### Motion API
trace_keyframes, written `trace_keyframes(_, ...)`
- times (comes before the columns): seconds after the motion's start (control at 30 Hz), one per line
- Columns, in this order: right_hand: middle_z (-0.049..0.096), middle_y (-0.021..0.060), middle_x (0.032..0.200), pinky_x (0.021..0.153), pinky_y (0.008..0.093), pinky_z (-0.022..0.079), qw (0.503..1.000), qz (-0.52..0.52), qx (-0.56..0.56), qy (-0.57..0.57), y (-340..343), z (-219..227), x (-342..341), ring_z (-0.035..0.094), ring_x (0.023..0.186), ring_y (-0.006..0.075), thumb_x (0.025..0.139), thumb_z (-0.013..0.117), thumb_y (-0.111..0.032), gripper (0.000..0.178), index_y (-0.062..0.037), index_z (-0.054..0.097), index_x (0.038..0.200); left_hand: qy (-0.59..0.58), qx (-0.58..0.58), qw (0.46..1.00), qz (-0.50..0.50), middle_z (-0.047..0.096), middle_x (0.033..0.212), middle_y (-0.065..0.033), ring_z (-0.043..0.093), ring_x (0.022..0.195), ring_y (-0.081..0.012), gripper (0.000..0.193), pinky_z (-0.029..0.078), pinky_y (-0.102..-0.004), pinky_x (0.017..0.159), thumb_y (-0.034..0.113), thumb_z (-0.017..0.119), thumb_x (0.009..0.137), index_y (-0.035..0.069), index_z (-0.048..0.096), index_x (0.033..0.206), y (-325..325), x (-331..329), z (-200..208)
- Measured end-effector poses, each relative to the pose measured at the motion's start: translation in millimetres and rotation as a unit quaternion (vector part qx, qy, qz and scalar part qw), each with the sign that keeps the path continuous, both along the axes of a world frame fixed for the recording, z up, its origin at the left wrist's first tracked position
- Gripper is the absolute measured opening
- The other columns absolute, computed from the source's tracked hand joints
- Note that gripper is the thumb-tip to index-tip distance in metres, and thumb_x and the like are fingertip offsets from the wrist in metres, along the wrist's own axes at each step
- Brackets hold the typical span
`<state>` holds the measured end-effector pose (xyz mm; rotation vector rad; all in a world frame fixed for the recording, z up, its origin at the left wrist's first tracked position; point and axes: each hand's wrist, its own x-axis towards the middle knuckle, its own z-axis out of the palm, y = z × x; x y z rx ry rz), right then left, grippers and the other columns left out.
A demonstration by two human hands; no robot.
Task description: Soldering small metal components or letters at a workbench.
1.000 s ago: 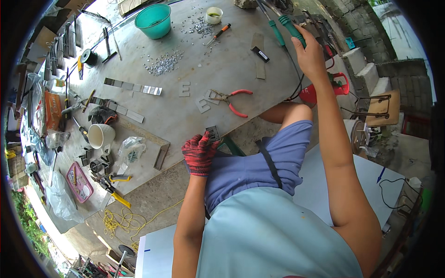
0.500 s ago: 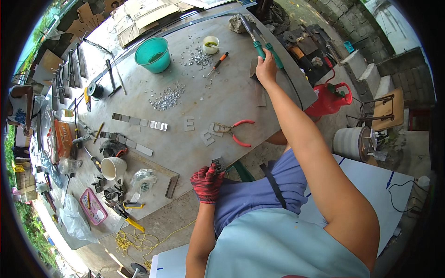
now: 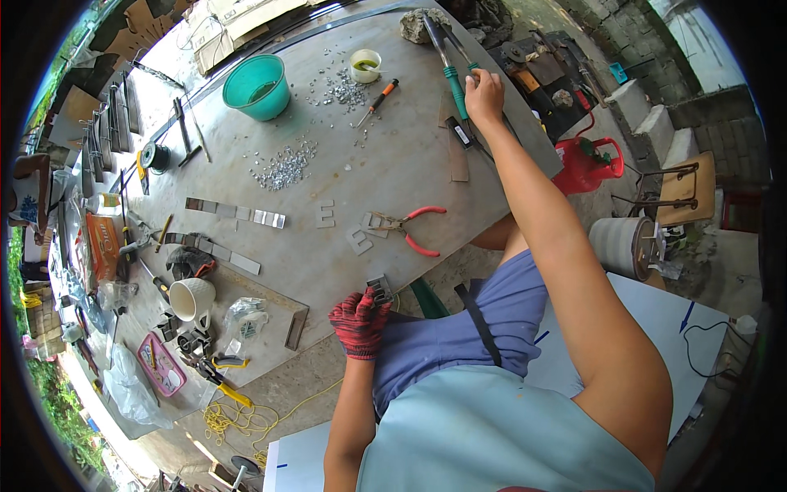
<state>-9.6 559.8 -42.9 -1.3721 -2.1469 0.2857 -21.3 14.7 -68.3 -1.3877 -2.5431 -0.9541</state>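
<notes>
My left hand (image 3: pixel 359 325), in a red and black glove, is closed on a small grey metal piece (image 3: pixel 379 289) at the table's front edge. My bare right hand (image 3: pixel 485 98) has its fingers round the right-hand one of two green-handled soldering irons, mostly covering its handle. Beside it lies the other soldering iron (image 3: pixel 453 88). The metal shafts of both lean on a rough stone (image 3: pixel 424 25). Red-handled pliers (image 3: pixel 416 230) lie between my hands, next to flat E-shaped metal pieces (image 3: pixel 358 241).
Toward the back of the table (image 3: pixel 328 176) stand a green basin (image 3: pixel 257 88), a small white tub (image 3: pixel 366 66) and scattered metal bits (image 3: pixel 284 166). A screwdriver (image 3: pixel 379 102) lies nearby. Metal strips (image 3: pixel 235 212), a white mug (image 3: pixel 192 299) and tools are at left. A red gas tank (image 3: pixel 586 166) stands right.
My right hand has shifted a little up and right, onto the right-hand soldering iron; more of the left-hand one shows. My left hand still holds the metal piece. The view has shifted slightly.
</notes>
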Motion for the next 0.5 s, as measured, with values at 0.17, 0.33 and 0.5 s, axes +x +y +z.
trace_keyframes(0.17,0.064,0.0167,0.13,0.109,0.0467,0.046,0.994,-0.017,-0.022,-0.106,24,9,17,0.056,0.126,0.0397,0.095,0.074,-0.024,0.04,-0.0059,0.065,0.13,-0.004,0.0,1.0,-0.005,0.067,0.105,-0.0069,0.062,0.088,-0.031,0.063,0.048,-0.0467,0.076,0.036,0.092,0.068,0.024,0.066,0.124,-3,-2,3)
trace_keyframes(0.33,0.062,0.0185,0.133,0.108,0.0483,0.047,0.989,0.043,-0.113,-0.087,53,-8,33,0.058,0.125,0.0424,0.095,0.073,-0.023,0.048,-0.0044,0.059,0.137,-0.005,0.0,1.0,-0.007,0.066,0.107,-0.0073,0.062,0.088,-0.031,0.063,0.048,-0.0468,0.077,0.036,0.092,0.069,0.024,0.066,0.124,-5,2,0)
trace_keyframes(0.5,0.065,0.0211,0.122,0.102,0.0491,0.05,0.997,0.031,-0.037,-0.064,40,-1,34,0.061,0.117,0.0423,0.097,0.069,-0.021,0.043,0.0,0.061,0.134,-0.032,-0.005,0.999,-0.007,0.066,0.108,-0.0069,0.063,0.089,-0.0302,0.064,0.048,-0.0468,0.078,0.035,0.093,0.068,0.023,0.066,0.125,-14,6,-3)
